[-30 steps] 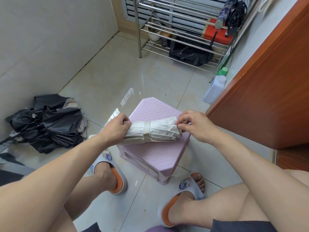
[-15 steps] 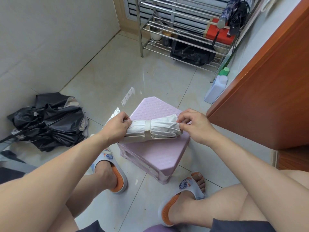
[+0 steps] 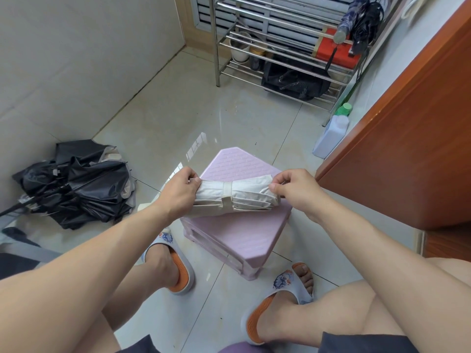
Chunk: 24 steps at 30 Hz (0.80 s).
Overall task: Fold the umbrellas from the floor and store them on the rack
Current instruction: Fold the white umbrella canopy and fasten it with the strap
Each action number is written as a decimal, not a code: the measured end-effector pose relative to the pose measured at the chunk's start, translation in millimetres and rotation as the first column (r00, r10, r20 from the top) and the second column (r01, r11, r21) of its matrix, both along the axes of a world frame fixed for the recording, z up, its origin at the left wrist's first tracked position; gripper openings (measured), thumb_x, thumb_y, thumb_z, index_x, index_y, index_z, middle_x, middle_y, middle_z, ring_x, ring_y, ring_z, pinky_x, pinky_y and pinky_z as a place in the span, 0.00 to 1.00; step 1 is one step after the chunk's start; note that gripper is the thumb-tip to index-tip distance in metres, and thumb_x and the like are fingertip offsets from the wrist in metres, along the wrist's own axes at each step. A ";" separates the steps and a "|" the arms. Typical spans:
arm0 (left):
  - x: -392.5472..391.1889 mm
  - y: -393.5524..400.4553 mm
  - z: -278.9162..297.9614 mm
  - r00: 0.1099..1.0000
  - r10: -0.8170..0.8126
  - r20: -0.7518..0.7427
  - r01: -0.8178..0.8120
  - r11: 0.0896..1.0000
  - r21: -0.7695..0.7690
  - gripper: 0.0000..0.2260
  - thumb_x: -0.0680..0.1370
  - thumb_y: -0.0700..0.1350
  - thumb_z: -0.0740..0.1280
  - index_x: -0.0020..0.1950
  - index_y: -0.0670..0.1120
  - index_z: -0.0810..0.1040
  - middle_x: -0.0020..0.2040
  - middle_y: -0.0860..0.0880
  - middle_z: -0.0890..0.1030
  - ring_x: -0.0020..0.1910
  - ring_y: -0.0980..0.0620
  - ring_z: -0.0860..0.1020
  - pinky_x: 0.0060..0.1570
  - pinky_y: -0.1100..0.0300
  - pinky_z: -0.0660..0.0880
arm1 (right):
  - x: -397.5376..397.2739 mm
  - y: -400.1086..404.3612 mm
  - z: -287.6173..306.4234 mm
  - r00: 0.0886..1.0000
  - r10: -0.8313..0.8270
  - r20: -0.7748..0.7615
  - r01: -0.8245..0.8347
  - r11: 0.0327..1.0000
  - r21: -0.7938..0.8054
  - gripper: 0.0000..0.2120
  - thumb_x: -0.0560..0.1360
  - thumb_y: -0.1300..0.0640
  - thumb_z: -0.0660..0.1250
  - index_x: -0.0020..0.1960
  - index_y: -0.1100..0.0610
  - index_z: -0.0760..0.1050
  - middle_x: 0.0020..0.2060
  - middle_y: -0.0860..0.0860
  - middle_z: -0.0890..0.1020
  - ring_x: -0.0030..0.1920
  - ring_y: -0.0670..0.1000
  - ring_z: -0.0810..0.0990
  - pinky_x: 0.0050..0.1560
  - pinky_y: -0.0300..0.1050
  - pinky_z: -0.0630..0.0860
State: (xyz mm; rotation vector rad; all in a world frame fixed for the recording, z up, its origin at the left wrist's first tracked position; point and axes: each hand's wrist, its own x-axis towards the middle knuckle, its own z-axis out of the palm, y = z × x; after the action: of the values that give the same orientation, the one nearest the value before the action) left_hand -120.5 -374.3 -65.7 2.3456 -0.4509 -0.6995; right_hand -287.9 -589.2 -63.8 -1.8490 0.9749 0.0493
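While hands grip it, cream umbrella (image 3: 237,197) lies strapped.

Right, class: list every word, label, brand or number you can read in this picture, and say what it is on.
None can be read.
red box on the rack: no lettering legible.
white bottle: no label showing.
slippers: a blue pattern, no words.
cream umbrella in the hands: plain.

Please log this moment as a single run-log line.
left hand grips cream umbrella | right hand pinches its end | strap wrapped | over pink stool | black umbrella unfolded on floor | rack pending
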 end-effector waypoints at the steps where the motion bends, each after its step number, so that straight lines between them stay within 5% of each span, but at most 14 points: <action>1: -1.4 -1.1 0.1 1.000 0.010 0.013 -0.010 1.000 -0.019 0.08 0.86 0.47 0.59 0.54 0.44 0.74 0.46 0.49 0.76 0.47 0.47 0.73 0.38 0.58 0.65 | 1.5 -1.3 -1.1 0.999 -0.046 -0.009 0.047 0.997 0.066 0.04 0.76 0.60 0.74 0.42 0.57 0.82 0.40 0.53 0.82 0.41 0.50 0.78 0.45 0.45 0.76; 4: -0.1 -4.0 -1.3 0.999 -0.009 0.050 0.009 1.000 -0.014 0.07 0.85 0.45 0.61 0.54 0.43 0.75 0.49 0.48 0.77 0.49 0.46 0.73 0.42 0.55 0.63 | 7.0 -3.0 -3.6 0.989 -0.139 -0.053 0.146 0.975 0.166 0.05 0.75 0.62 0.74 0.42 0.56 0.81 0.44 0.54 0.84 0.46 0.52 0.80 0.56 0.51 0.78; 10: 4.3 4.0 -4.6 0.956 -0.129 0.265 0.153 0.986 -0.073 0.04 0.82 0.49 0.65 0.55 0.52 0.77 0.57 0.52 0.71 0.60 0.48 0.69 0.61 0.52 0.66 | 10.9 -0.6 -12.8 0.982 -0.191 -0.003 0.191 0.980 0.052 0.07 0.73 0.62 0.75 0.43 0.54 0.78 0.39 0.49 0.80 0.39 0.49 0.76 0.38 0.42 0.71; 14: -2.6 13.6 -8.2 0.906 -0.343 0.249 0.346 0.938 0.031 0.08 0.82 0.49 0.67 0.60 0.52 0.80 0.57 0.50 0.75 0.61 0.46 0.70 0.60 0.56 0.64 | 7.2 -6.0 -7.8 0.998 0.008 0.064 -0.005 0.999 -0.038 0.08 0.75 0.64 0.71 0.43 0.52 0.78 0.39 0.48 0.79 0.36 0.46 0.74 0.37 0.37 0.70; 17: 1.7 11.8 -9.1 0.926 -0.320 0.199 0.315 0.947 0.056 0.10 0.82 0.48 0.67 0.62 0.49 0.80 0.57 0.46 0.77 0.61 0.43 0.72 0.59 0.56 0.64 | -2.3 -10.5 2.2 0.985 0.157 0.072 -0.149 0.983 -0.111 0.10 0.79 0.65 0.66 0.46 0.53 0.82 0.43 0.47 0.78 0.35 0.42 0.76 0.35 0.30 0.69; 20: 4.9 6.5 -6.3 0.933 -0.314 0.173 0.311 0.949 0.048 0.11 0.82 0.48 0.67 0.63 0.46 0.80 0.58 0.44 0.78 0.61 0.43 0.74 0.57 0.58 0.65 | -17.2 -17.0 5.3 0.960 0.260 0.108 -0.248 0.962 -0.113 0.11 0.77 0.66 0.68 0.47 0.50 0.82 0.52 0.45 0.78 0.44 0.39 0.79 0.46 0.28 0.71; 24: 8.7 8.0 -5.4 0.945 -0.306 0.114 0.304 0.952 0.031 0.15 0.82 0.48 0.67 0.68 0.47 0.78 0.65 0.45 0.77 0.66 0.47 0.73 0.61 0.61 0.64 | -23.4 -13.0 -1.5 0.951 0.267 0.154 -0.242 0.957 -0.163 0.13 0.74 0.70 0.71 0.44 0.52 0.82 0.52 0.47 0.78 0.40 0.35 0.77 0.46 0.28 0.73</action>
State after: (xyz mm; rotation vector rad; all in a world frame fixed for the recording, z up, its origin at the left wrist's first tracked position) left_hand -111.7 -366.3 -71.1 2.3621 -0.8790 -0.7070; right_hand -311.3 -602.2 -65.3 -2.0642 0.6273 -0.0264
